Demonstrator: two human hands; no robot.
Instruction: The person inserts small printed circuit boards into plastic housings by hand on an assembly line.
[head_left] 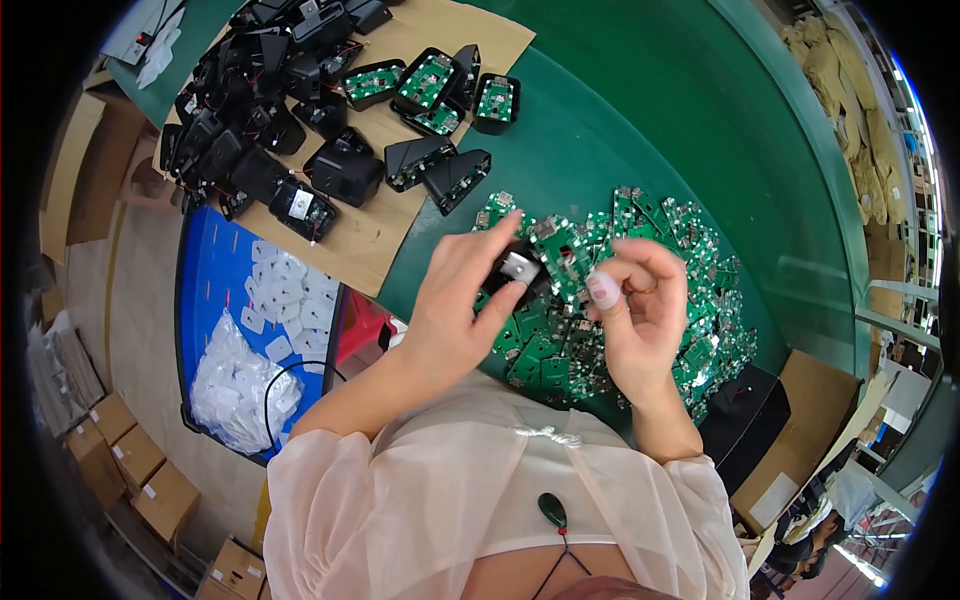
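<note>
My left hand (450, 295) is closed around a small black plastic housing (535, 282) with a silvery square piece inside it. Just to the right, my right hand (643, 320) has thumb and fingers curled at the edge of a green circuit board (562, 250), which is tilted and close to the housing. How far the board touches the housing cannot be made out. Under and around both hands spreads a heap of loose green circuit boards (545, 360). Beyond my left hand stand several black housings with green boards in them (428, 80).
Brown cardboard (400, 225) lies on the green table (600, 130), bearing a pile of black housings (235, 150). At left, a blue tray (205, 290) holds white pieces and a clear plastic bag (235, 385). An open carton (800, 430) stands at right; more cartons (165, 490) sit lower left.
</note>
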